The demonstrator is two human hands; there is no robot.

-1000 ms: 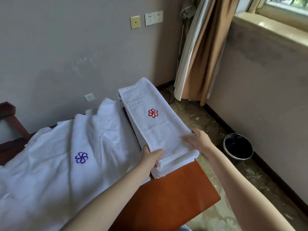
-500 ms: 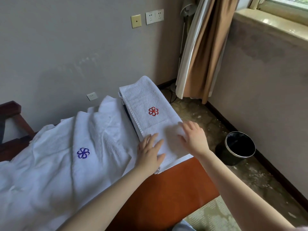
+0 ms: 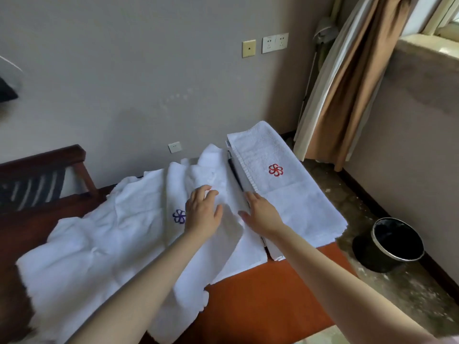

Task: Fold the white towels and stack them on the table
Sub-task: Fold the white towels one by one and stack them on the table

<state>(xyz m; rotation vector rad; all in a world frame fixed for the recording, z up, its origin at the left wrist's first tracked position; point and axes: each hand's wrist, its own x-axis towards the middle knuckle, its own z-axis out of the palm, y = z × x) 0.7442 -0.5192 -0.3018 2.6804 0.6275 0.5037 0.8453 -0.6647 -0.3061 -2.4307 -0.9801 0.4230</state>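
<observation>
Table (image 3: 260,301) largely under loose towel (image 3: 111,244), fingertips of left hand (image 3: 202,212) blurred

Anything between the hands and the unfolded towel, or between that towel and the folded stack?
Nothing visible. The left hand rests on the unfolded towel, the right hand at its edge beside the folded stack. The stack's top is bare.
</observation>
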